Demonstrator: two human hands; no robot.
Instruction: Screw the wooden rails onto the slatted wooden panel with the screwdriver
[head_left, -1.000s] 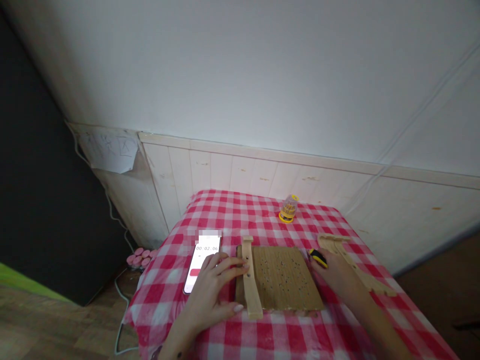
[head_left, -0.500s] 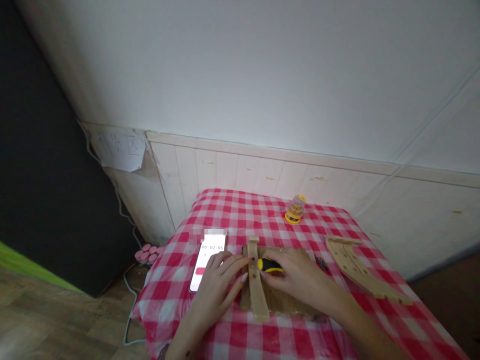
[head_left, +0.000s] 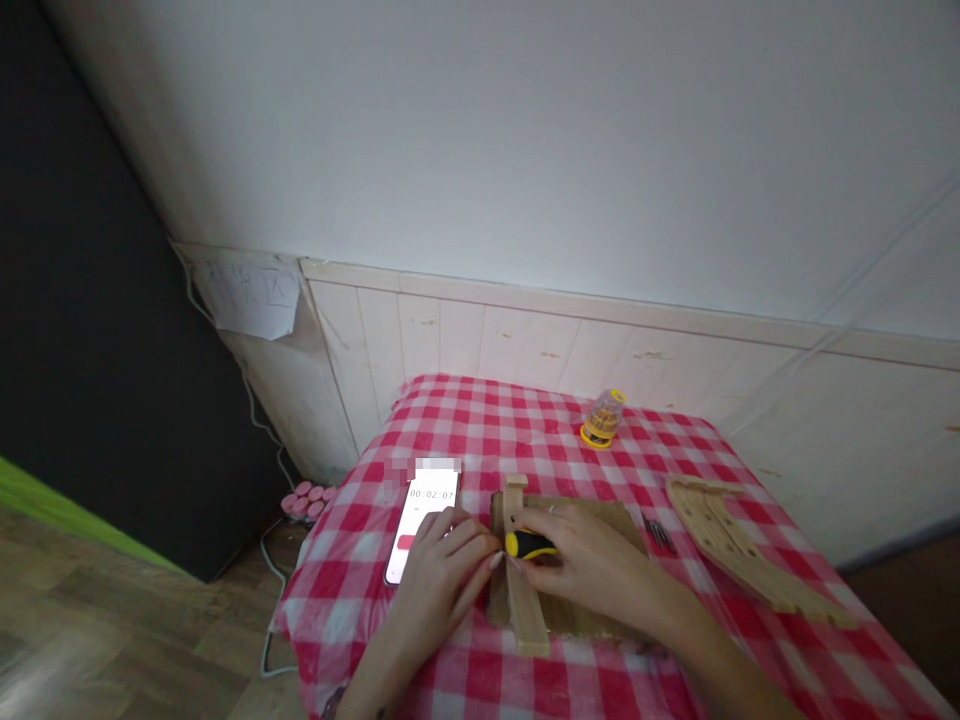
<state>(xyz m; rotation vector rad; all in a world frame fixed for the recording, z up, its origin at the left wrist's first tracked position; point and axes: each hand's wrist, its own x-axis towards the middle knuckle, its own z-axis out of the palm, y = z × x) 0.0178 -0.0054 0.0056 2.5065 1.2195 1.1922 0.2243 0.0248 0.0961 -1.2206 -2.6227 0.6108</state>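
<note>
My right hand (head_left: 592, 565) grips a yellow and black screwdriver (head_left: 529, 545), its tip against the pale wooden slat (head_left: 525, 600) that lies along the left edge of a brown perforated board (head_left: 592, 615). My left hand (head_left: 442, 575) rests beside the slat, its fingertips pinched at the screwdriver's tip. What they hold there is too small to make out. Both pieces lie on a red and white checked tablecloth (head_left: 480, 430).
A phone (head_left: 424, 515) showing a timer lies left of my left hand. A curved wooden part (head_left: 739, 550) and several small dark screws (head_left: 658, 533) sit to the right. A yellow bit holder (head_left: 602, 420) stands at the back, near the panelled wall.
My right hand brought the screwdriver from the board's right side across to the slat, and my left fingers closed in at its tip. The view shifted slightly, so things sit further right.
</note>
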